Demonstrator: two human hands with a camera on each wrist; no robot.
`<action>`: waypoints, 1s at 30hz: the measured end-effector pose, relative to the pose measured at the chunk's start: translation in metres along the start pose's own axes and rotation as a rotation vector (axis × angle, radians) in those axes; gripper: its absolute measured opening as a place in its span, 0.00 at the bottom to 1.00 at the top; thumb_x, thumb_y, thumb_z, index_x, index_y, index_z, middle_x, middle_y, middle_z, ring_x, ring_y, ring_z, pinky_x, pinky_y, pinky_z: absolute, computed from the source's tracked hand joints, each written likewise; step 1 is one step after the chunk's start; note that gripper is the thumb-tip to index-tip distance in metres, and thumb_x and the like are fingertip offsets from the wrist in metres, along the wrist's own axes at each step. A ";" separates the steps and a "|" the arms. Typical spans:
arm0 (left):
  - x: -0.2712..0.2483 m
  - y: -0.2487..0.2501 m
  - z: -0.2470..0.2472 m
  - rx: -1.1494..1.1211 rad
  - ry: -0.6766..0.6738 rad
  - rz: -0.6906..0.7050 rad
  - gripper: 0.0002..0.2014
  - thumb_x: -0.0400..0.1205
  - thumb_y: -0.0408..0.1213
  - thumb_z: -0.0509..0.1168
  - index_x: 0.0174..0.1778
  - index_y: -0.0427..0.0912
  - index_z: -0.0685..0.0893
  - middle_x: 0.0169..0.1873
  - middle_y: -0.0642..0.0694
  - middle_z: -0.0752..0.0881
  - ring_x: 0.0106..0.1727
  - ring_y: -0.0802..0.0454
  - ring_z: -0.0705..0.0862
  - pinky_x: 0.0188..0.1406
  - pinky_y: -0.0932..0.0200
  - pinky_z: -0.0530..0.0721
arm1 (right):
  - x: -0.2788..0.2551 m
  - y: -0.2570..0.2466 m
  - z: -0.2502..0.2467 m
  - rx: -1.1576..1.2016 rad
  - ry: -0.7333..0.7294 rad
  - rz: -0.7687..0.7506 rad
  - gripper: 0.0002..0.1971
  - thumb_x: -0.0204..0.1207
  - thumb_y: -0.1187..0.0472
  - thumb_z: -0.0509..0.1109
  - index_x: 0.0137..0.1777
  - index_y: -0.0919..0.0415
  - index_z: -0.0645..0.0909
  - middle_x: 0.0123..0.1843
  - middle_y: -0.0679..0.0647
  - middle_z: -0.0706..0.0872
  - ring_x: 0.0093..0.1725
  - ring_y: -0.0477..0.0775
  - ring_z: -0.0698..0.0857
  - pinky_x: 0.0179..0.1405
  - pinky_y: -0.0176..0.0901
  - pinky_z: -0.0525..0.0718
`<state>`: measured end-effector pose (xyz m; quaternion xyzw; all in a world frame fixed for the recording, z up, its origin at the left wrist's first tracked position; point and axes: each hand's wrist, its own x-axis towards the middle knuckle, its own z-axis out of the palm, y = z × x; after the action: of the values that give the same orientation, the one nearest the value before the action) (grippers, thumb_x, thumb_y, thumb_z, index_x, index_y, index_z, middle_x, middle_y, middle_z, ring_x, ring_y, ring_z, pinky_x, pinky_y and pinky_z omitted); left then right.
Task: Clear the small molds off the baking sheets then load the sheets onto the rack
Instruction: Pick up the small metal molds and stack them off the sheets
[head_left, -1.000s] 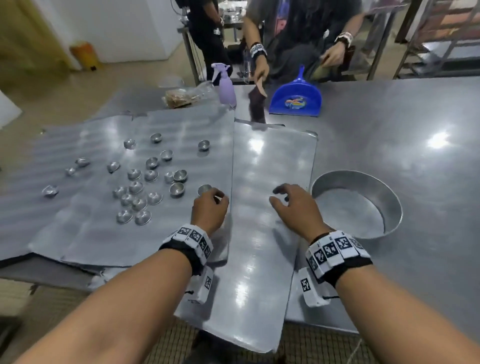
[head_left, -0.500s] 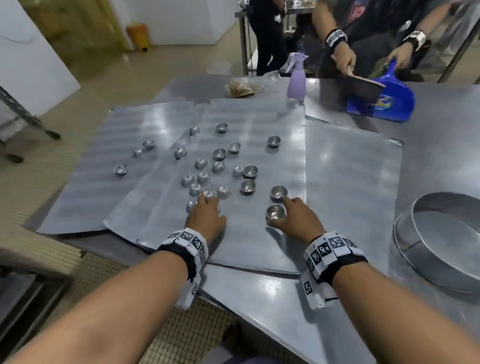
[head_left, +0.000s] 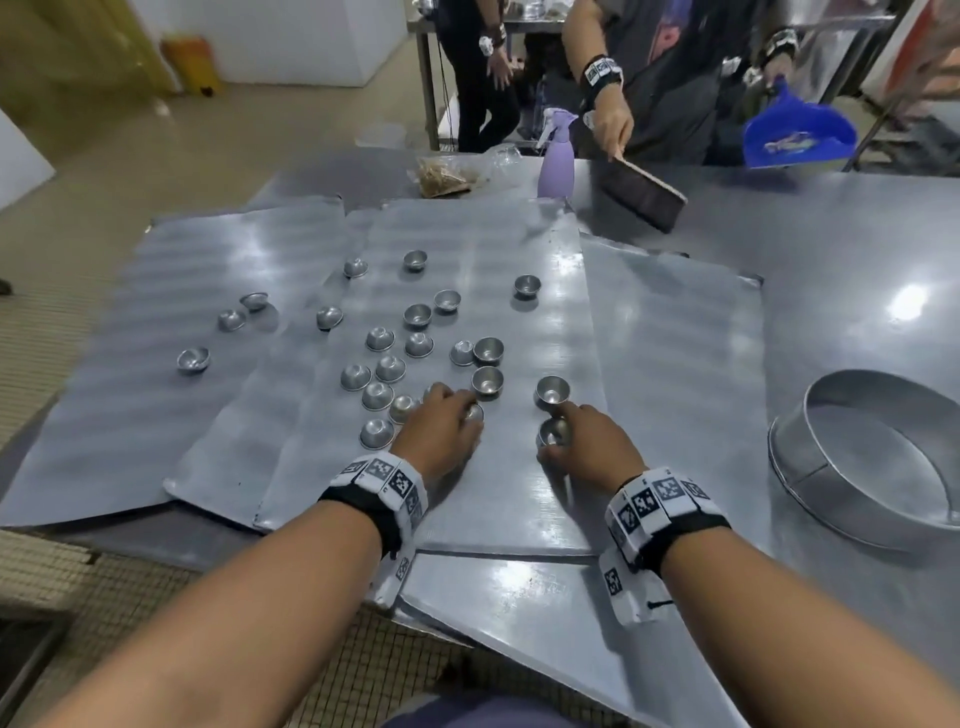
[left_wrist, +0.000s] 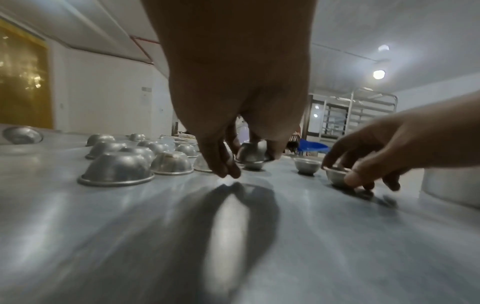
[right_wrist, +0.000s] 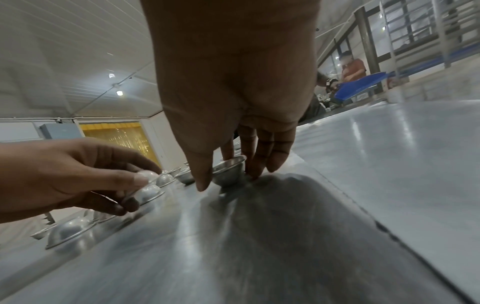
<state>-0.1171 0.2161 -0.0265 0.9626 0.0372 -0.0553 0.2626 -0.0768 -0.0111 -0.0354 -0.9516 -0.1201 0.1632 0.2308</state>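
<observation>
Several small round metal molds (head_left: 384, 369) lie scattered over overlapping flat baking sheets (head_left: 509, 499), most upside down, some upright. My left hand (head_left: 465, 418) pinches one upside-down mold (left_wrist: 253, 153) between thumb and fingers, just off the sheet. My right hand (head_left: 557, 439) has its thumb and fingers curled round an upright mold (right_wrist: 228, 170) that stands on the top sheet. Another upright mold (head_left: 552, 389) stands just beyond it. In the left wrist view, a tall metal rack (left_wrist: 359, 111) shows far back.
A round metal pan (head_left: 810, 467) sits on the steel table at the right. At the far edge stand a purple spray bottle (head_left: 556, 161) and a bag of crumbs (head_left: 441, 176). A person opposite holds a brush (head_left: 641, 195) and a blue dustpan (head_left: 800, 135).
Both hands moved left from the bare right sheet onto the sheet with the molds, and each took hold of a mold. The person opposite lifted the dustpan off the table.
</observation>
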 end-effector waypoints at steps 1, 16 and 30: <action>0.001 -0.001 -0.002 -0.059 0.016 -0.006 0.18 0.87 0.43 0.64 0.73 0.45 0.81 0.65 0.40 0.76 0.61 0.40 0.83 0.61 0.53 0.80 | -0.001 0.001 0.000 0.000 0.003 0.007 0.31 0.74 0.50 0.75 0.77 0.46 0.72 0.60 0.54 0.81 0.60 0.59 0.83 0.52 0.44 0.75; -0.008 -0.009 -0.003 -0.098 0.056 -0.111 0.17 0.80 0.37 0.69 0.66 0.46 0.88 0.67 0.43 0.82 0.66 0.42 0.83 0.68 0.52 0.80 | -0.004 0.007 -0.002 0.004 -0.006 -0.018 0.30 0.71 0.48 0.76 0.73 0.49 0.74 0.64 0.53 0.82 0.61 0.57 0.83 0.56 0.47 0.79; -0.008 -0.010 -0.002 -0.118 0.045 -0.197 0.10 0.73 0.29 0.68 0.49 0.43 0.83 0.43 0.48 0.79 0.50 0.44 0.79 0.44 0.58 0.71 | -0.009 0.009 -0.005 0.023 -0.003 -0.026 0.28 0.71 0.50 0.76 0.71 0.49 0.75 0.62 0.51 0.85 0.59 0.56 0.84 0.56 0.48 0.81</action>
<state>-0.1255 0.2256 -0.0287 0.9382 0.1408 -0.0568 0.3111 -0.0819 -0.0233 -0.0334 -0.9470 -0.1311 0.1630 0.2437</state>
